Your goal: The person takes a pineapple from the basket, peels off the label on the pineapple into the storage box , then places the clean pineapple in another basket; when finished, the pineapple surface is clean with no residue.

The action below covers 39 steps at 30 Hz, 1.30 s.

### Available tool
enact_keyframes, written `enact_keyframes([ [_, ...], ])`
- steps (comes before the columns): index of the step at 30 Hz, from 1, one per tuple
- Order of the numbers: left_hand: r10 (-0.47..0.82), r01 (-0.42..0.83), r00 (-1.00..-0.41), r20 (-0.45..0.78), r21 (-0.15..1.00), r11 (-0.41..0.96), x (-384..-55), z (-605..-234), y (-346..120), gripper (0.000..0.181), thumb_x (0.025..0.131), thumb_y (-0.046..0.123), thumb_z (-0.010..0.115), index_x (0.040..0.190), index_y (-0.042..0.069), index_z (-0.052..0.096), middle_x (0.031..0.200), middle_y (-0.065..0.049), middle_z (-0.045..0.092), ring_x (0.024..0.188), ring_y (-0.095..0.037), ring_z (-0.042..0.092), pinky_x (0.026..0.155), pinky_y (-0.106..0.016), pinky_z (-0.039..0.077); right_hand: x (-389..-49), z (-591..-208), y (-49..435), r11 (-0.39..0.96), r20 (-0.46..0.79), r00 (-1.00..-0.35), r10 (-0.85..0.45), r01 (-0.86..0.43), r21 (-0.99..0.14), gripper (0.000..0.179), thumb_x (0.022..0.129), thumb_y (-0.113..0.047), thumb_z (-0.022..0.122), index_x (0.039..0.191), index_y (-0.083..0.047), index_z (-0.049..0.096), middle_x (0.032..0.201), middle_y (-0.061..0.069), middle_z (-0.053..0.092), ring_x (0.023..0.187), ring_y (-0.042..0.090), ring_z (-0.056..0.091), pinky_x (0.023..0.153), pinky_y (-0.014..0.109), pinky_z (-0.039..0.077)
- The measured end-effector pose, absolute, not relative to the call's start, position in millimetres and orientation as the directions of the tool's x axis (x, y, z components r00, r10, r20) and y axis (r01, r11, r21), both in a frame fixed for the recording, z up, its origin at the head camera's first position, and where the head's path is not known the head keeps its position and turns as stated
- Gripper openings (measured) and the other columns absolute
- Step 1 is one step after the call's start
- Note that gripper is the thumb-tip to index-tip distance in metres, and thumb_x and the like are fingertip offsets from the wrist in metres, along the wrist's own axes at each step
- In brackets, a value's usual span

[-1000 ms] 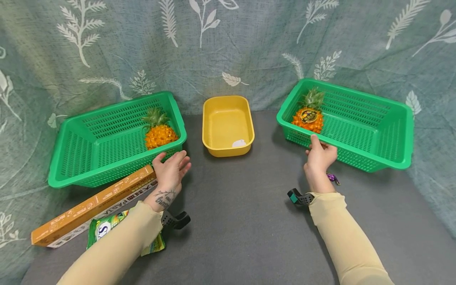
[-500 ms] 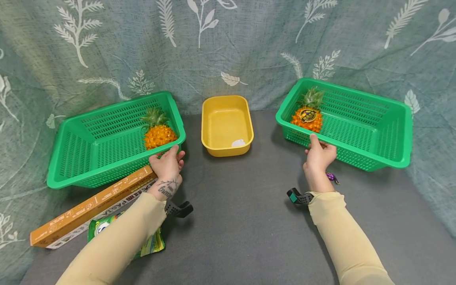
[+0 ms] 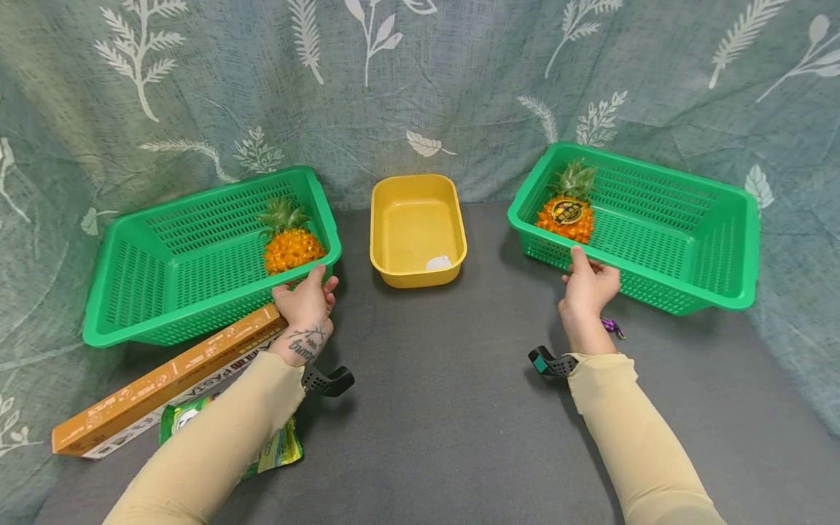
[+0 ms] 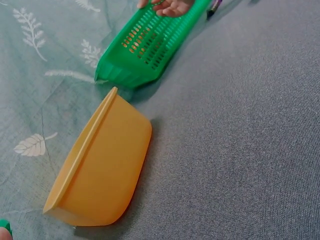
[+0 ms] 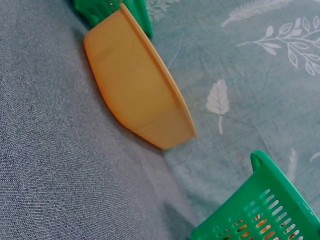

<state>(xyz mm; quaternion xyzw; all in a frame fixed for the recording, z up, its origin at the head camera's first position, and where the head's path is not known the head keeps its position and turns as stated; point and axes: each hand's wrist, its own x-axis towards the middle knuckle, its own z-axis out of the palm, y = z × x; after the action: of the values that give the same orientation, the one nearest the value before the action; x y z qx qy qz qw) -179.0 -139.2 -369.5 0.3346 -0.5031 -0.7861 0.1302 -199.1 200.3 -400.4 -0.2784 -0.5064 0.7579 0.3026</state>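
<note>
In the head view, my left hand [image 3: 305,306] grips the front rim of the left green basket [image 3: 210,275] near its right corner, thumb on top. A small orange pineapple [image 3: 293,251] with leafy crown lies in that basket. On the other side my right hand [image 3: 590,292] pinches the front rim of the right green basket [image 3: 650,240], thumb over the edge. This one holds a second pineapple [image 3: 567,219] bearing a dark round label. Seen from the left wrist, right-hand fingers [image 4: 172,7] are at the right basket's rim.
A yellow tub [image 3: 416,226] with a white piece [image 3: 438,262] inside stands between the baskets. A long brown pasta box [image 3: 170,379] leans along the left basket, a green packet [image 3: 282,446] partly under the left sleeve. Something small and purple [image 3: 613,328] lies beside the right wrist.
My left hand has moved slightly up from in front of the left basket and taken hold of its rim. The right hand keeps its grip in the same place.
</note>
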Motion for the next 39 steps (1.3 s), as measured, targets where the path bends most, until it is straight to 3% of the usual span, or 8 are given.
enact_keyframes([
  [11, -0.537, -0.137, -0.742, -0.401, 0.876, -0.463, -181, -370, -139, 0.050, 0.085, 0.016, 0.064, 0.115, 0.017, 0.024, 0.096, -0.009, 0.049, 0.046, -0.005, 0.052, 0.040, -0.014, 0.038, -197, -398, 200, -0.356, -0.192, -0.692, 0.696, -0.101, -0.929, 0.017, 0.084, -0.014, 0.067, 0.085, -0.011, 0.050, 0.072, 0.002, 0.048, 0.055, 0.010, 0.047, 0.044, 0.018, 0.040],
  [15, -0.542, -0.158, -0.736, -0.406, 0.881, -0.446, -181, -370, -137, 0.049, 0.085, 0.017, 0.065, 0.114, 0.017, 0.026, 0.100, -0.008, 0.047, 0.048, -0.004, 0.053, 0.041, -0.014, 0.038, -193, -390, 191, -0.368, -0.268, -0.796, 0.542, 0.061, -0.928, 0.022, 0.084, -0.014, 0.066, 0.084, -0.013, 0.044, 0.081, 0.002, 0.046, 0.054, 0.007, 0.048, 0.044, 0.017, 0.041],
  [18, -0.543, -0.172, -0.730, -0.415, 0.880, -0.442, -180, -370, -137, 0.050, 0.084, 0.018, 0.066, 0.114, 0.016, 0.026, 0.101, -0.008, 0.046, 0.049, -0.005, 0.054, 0.042, -0.014, 0.038, -190, -380, 179, -0.274, -0.240, -0.895, 0.376, 0.140, -0.951, 0.021, 0.085, -0.013, 0.064, 0.086, -0.014, 0.043, 0.085, 0.000, 0.047, 0.061, 0.008, 0.052, 0.049, 0.020, 0.045],
  [23, -0.547, -0.187, -0.720, -0.428, 0.878, -0.440, -179, -369, -139, 0.051, 0.084, 0.019, 0.067, 0.112, 0.014, 0.025, 0.098, -0.008, 0.046, 0.050, -0.005, 0.054, 0.042, -0.015, 0.039, -200, -351, 168, -0.089, -0.037, -0.968, 0.250, 0.015, -0.996, 0.017, 0.085, -0.010, 0.064, 0.088, -0.014, 0.048, 0.084, -0.004, 0.050, 0.074, 0.008, 0.052, 0.058, 0.022, 0.047],
  [26, -0.548, -0.190, -0.719, -0.428, 0.879, -0.437, -179, -370, -140, 0.049, 0.083, 0.020, 0.067, 0.110, 0.015, 0.027, 0.097, -0.007, 0.045, 0.051, -0.006, 0.054, 0.043, -0.016, 0.039, -215, -329, 172, -0.031, 0.056, -0.960, 0.273, -0.067, -0.997, 0.018, 0.083, -0.010, 0.065, 0.089, -0.016, 0.050, 0.086, -0.006, 0.048, 0.077, 0.007, 0.049, 0.064, 0.025, 0.044],
  [29, -0.549, -0.178, -0.721, -0.423, 0.878, -0.444, -178, -370, -141, 0.047, 0.083, 0.019, 0.068, 0.107, 0.016, 0.028, 0.098, -0.007, 0.044, 0.051, -0.006, 0.054, 0.043, -0.016, 0.039, -233, -308, 182, -0.019, 0.070, -0.939, 0.336, -0.081, -0.997, 0.021, 0.082, -0.009, 0.066, 0.095, -0.015, 0.051, 0.091, -0.005, 0.047, 0.083, 0.007, 0.045, 0.070, 0.026, 0.040],
  [35, -0.543, -0.168, -0.728, -0.418, 0.877, -0.450, -178, -369, -141, 0.045, 0.083, 0.019, 0.068, 0.103, 0.017, 0.027, 0.098, -0.007, 0.044, 0.049, -0.005, 0.053, 0.042, -0.016, 0.039, -274, -281, 212, -0.028, -0.096, -0.876, 0.472, 0.094, -0.995, 0.042, 0.083, -0.016, 0.066, 0.121, -0.009, 0.047, 0.125, 0.001, 0.042, 0.113, 0.014, 0.042, 0.094, 0.029, 0.037],
  [39, -0.544, -0.167, -0.731, -0.412, 0.881, -0.443, -178, -370, -140, 0.044, 0.083, 0.018, 0.067, 0.103, 0.017, 0.027, 0.097, -0.006, 0.044, 0.050, -0.005, 0.054, 0.042, -0.015, 0.039, -289, -283, 230, -0.052, -0.235, -0.829, 0.508, 0.243, -0.969, 0.052, 0.084, -0.019, 0.065, 0.129, -0.012, 0.041, 0.137, 0.000, 0.035, 0.127, 0.016, 0.035, 0.102, 0.029, 0.035],
])
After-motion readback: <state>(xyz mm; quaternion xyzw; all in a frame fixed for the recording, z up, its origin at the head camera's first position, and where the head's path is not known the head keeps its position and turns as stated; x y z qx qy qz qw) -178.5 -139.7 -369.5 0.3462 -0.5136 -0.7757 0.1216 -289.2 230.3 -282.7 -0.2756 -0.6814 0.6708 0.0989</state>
